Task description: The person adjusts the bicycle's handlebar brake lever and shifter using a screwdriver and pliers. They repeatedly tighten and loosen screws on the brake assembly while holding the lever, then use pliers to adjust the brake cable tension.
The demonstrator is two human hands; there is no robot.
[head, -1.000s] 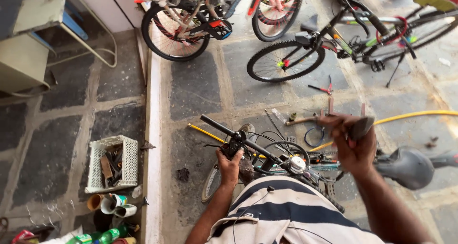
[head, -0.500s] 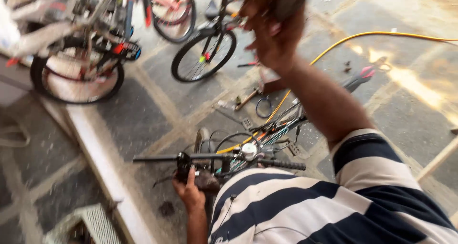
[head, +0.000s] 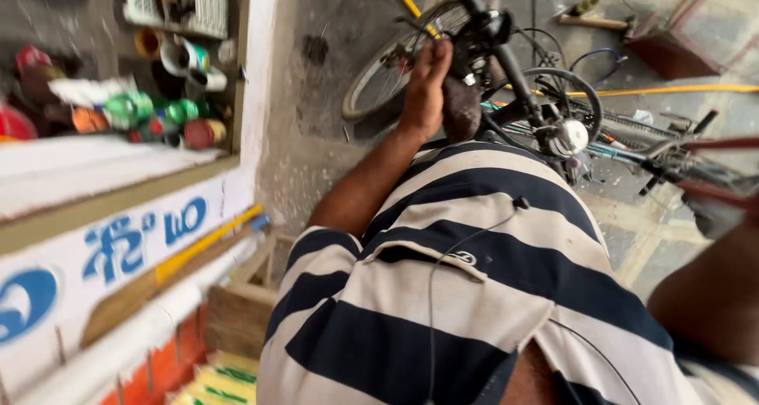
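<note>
Head view | my left hand (head: 424, 88) wraps its fingers around the handlebar (head: 506, 53) near the stem | bar's long axis runs from upper left down to lower right, passing just right of my palm | right arm at the frame edge, hand out of sight, grip unknown | left hand nearer.

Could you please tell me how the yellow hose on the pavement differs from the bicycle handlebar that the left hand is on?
The yellow hose is thin, bright and lies loose on the paving with nothing touching it; the handlebar is a black bar held off the ground, with the left hand against it. The hose runs nearly level across the view, while the handlebar slants steeply. Both are long, narrow shapes beside the bicycle wheel.
</note>
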